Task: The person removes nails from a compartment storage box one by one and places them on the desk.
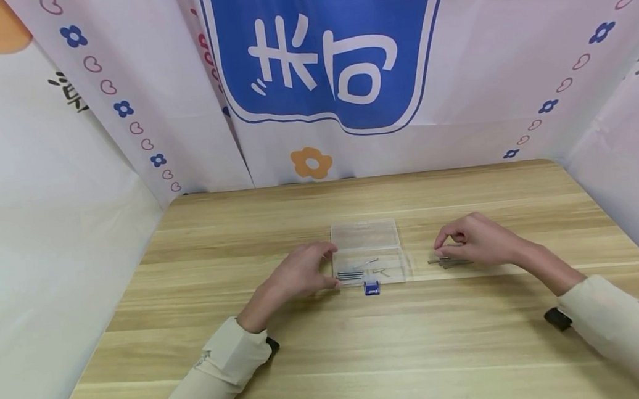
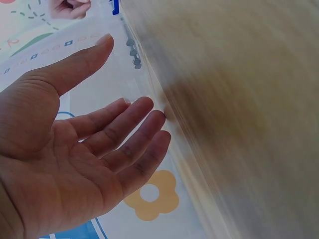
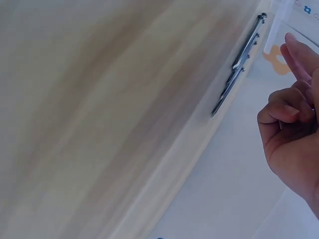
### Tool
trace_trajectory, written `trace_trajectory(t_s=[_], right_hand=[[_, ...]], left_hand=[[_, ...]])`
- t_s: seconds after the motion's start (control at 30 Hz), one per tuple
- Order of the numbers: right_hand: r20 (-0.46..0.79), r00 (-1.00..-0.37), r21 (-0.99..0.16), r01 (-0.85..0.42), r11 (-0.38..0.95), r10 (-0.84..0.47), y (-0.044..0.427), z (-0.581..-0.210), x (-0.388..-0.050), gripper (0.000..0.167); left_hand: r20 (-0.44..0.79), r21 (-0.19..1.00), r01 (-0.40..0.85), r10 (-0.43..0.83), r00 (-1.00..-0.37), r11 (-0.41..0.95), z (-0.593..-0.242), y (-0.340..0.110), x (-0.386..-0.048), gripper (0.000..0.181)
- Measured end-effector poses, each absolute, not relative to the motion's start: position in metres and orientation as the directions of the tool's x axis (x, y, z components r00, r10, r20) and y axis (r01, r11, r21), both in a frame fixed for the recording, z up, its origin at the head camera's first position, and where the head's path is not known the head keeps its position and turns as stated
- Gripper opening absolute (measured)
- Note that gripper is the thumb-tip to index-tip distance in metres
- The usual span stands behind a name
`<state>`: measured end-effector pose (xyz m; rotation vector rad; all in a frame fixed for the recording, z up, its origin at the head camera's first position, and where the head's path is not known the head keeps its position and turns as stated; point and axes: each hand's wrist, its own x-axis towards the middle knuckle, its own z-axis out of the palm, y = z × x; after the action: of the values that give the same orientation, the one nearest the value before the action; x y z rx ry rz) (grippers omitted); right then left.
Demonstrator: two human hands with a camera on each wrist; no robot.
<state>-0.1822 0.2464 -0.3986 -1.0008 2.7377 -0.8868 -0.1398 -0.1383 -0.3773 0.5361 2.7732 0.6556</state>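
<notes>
Box [image 1: 365,236] sits beside loose-fingered left hand [image 1: 302,269]; curled right hand [image 1: 485,241] (grip unclear) at nails [image 1: 456,263].

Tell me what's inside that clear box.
The box holds a row of slim metal pieces plus loose ones; anything beneath them is hidden. The left hand covers bits of the box's edge.

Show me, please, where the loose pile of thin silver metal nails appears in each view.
Head: loose nails right of centre, by the right hand.
Left wrist: loose nails not in it.
Right wrist: loose nails at upper right, left of the hand.
Shared landmark: the orange flower print, visible in all three.
</notes>
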Motion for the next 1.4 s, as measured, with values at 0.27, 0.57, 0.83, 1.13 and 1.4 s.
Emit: trace_trajectory(t_s=[0.27, 0.57, 0.83, 1.13, 1.4], right_hand=[[0.107, -0.783, -0.568, -0.554, 0.609, -0.612, 0.221, -0.397, -0.188, 0.005], [0.075, -0.754, -0.569, -0.57, 0.593, -0.652, 0.192, -0.393, -0.192, 0.008], [0.058, -0.727, -0.572, -0.586, 0.574, -0.685, 0.175, -0.395, -0.196, 0.01], [0.069, -0.696, -0.594, -0.604, 0.531, -0.715, 0.159, -0.399, -0.202, 0.011], [0.068, -0.663, -0.606, -0.621, 0.497, -0.746, 0.142, -0.401, -0.205, 0.011]], left_hand=[[-0.15, 0.473, 0.29, 0.4, -0.904, 0.832, -0.377, -0.138, -0.14, 0.071], [-0.145, 0.474, 0.295, 0.404, -0.903, 0.83, -0.378, -0.139, -0.14, 0.071], [-0.152, 0.472, 0.294, 0.405, -0.902, 0.831, -0.379, -0.139, -0.14, 0.071], [-0.157, 0.476, 0.283, 0.397, -0.904, 0.833, -0.379, -0.139, -0.14, 0.072], [-0.157, 0.474, 0.284, 0.397, -0.904, 0.834, -0.38, -0.139, -0.141, 0.072]])
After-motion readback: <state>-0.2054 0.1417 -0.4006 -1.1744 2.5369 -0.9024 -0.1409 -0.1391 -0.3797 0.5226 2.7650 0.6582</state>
